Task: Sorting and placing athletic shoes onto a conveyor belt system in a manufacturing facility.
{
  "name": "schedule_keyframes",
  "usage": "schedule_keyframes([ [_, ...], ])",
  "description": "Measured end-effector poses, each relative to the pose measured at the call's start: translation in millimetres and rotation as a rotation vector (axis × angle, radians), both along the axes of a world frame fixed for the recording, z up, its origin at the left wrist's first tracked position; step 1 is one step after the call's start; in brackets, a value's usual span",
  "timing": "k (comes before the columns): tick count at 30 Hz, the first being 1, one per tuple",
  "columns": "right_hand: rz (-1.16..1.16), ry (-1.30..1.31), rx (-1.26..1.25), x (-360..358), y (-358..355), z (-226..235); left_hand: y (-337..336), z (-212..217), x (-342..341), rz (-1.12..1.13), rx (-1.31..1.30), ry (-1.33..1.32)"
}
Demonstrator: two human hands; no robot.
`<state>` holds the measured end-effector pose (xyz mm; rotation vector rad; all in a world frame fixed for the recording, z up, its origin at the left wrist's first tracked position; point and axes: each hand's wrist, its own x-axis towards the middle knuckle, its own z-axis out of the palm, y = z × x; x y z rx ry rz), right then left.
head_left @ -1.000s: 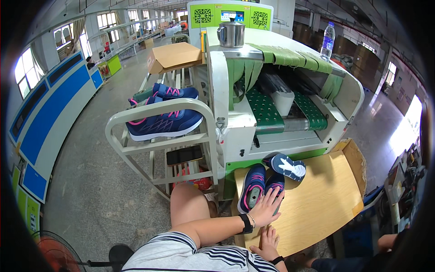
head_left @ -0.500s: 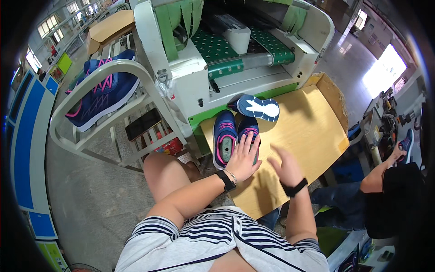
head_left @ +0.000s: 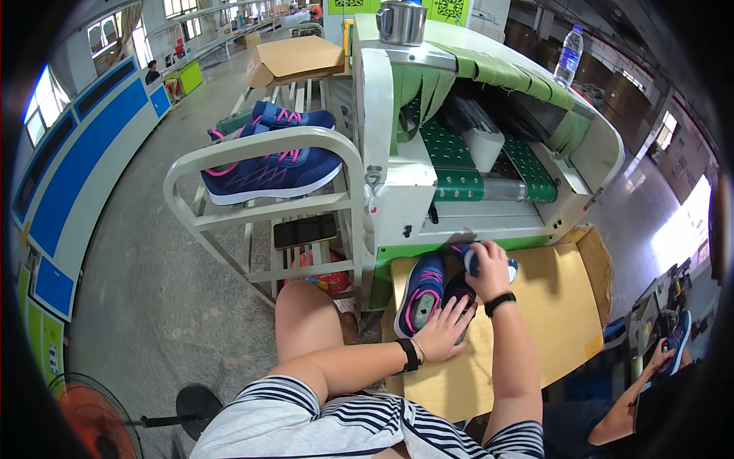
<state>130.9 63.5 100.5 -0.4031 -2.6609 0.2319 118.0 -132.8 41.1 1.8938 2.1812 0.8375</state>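
shoes, navy with pink lining (head_left: 422, 294): a pair lying side by side on the cardboard-covered counter (head_left: 550, 306), just below the green conveyor machine (head_left: 459, 168). your left hand (head_left: 443, 330) is pressing flat on the nearer shoe, steadying it; your right hand (head_left: 489, 268) is gripping a third shoe (head_left: 508, 269) at the machine's mouth. more shoes resting on the white rack (head_left: 267, 164).

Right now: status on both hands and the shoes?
Left hand flat on a navy shoe on the cardboard-covered table. Right hand grips an insole at the conveyor machine mouth. Nothing in the way.
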Motion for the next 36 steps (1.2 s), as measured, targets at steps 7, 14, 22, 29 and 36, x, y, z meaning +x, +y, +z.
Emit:
schedule_keyframes([
  [7,-0.569,0.379,-0.217,135.2,-62.5,-29.4,4.7,2.1,-0.6,-0.011,0.019,-0.023],
  [14,-0.72,0.494,-0.439,167.9,-83.8,-78.0,1.8,1.7,1.8,-0.003,0.001,-0.027],
  [22,-0.421,0.522,-0.651,149.4,-103.7,-84.3,1.2,3.4,2.8,0.023,-0.023,-0.026],
  [29,-0.204,0.159,-1.201,202.3,-152.5,-61.9,-2.7,4.5,-0.8,0.034,-0.01,-0.028],
  [36,-0.212,-0.642,-0.535,261.9,-196.2,-129.0,-2.2,6.3,1.3,0.019,-0.022,-0.03],
])
